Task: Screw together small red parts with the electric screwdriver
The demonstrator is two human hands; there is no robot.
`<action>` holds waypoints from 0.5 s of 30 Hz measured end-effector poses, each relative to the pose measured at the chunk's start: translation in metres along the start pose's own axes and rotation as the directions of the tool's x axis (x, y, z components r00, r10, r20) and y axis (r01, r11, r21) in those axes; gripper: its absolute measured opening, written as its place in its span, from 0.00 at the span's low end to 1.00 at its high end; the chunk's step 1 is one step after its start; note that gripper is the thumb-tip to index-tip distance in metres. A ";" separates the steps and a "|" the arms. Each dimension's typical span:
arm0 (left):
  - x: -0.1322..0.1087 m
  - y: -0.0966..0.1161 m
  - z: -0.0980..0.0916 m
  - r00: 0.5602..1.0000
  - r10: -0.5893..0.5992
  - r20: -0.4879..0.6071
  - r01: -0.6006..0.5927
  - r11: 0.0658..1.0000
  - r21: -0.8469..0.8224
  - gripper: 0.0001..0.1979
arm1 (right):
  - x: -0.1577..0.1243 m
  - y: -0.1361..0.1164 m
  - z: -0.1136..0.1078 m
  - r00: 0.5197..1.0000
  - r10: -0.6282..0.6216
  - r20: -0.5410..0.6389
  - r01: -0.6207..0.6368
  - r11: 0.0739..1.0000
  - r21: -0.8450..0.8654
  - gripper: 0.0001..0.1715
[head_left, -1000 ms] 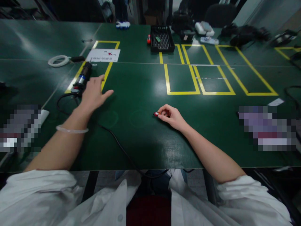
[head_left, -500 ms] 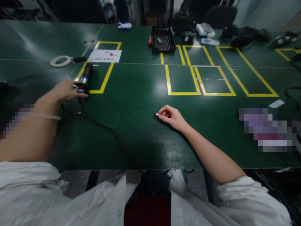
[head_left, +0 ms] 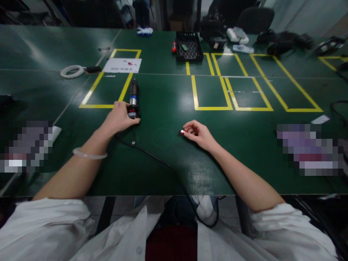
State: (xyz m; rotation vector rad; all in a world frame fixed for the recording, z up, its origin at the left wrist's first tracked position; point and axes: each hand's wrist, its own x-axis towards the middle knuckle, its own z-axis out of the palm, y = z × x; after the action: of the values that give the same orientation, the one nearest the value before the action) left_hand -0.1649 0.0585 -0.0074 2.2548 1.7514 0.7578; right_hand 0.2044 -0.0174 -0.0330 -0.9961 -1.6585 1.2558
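Observation:
My left hand [head_left: 121,114] is wrapped around the rear end of a black cylindrical corded tool [head_left: 133,93] with a silver section and a blue band. The tool's thin tip points away from me, just right of the left taped rectangle. A black cord [head_left: 160,162] trails from it across the table and over the near edge. Near the table's middle, my right hand [head_left: 199,135] pinches a small red-and-white piece [head_left: 182,132] between thumb and fingertips. Its exact kind is too small to make out.
Yellow tape rectangles mark the green table [head_left: 163,170]. At the back stand a black tray [head_left: 189,58] and a red object [head_left: 174,47]. A white sheet [head_left: 123,65] and a coiled white cable [head_left: 72,71] lie at the left. Blurred screens flank both sides.
My left hand has carried the corded tool to the right, out of the left taped rectangle, and the cord has shifted with it. My right hand has hardly moved.

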 end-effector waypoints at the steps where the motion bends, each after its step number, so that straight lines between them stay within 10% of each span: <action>1: -0.005 0.018 0.006 0.997 -0.061 0.043 0.057 0.993 0.101 0.37 | 0.000 0.001 0.000 1.000 -0.004 -0.004 0.004 1.000 0.001 0.17; 8: -0.033 0.130 0.030 0.974 0.012 0.228 -0.056 0.981 0.186 0.37 | 0.001 0.002 -0.003 0.999 -0.008 -0.053 0.005 0.999 -0.049 0.14; 15: -0.045 0.172 0.045 0.948 0.079 0.309 -0.118 0.987 0.109 0.38 | 0.000 0.004 -0.003 0.993 -0.052 -0.103 0.031 0.980 -0.198 0.09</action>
State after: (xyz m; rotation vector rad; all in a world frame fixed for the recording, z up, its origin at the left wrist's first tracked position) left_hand -0.0039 -0.0259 0.0181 2.4028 1.5909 0.2980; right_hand 0.2077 -0.0157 -0.0361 -1.1210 -1.7334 1.0077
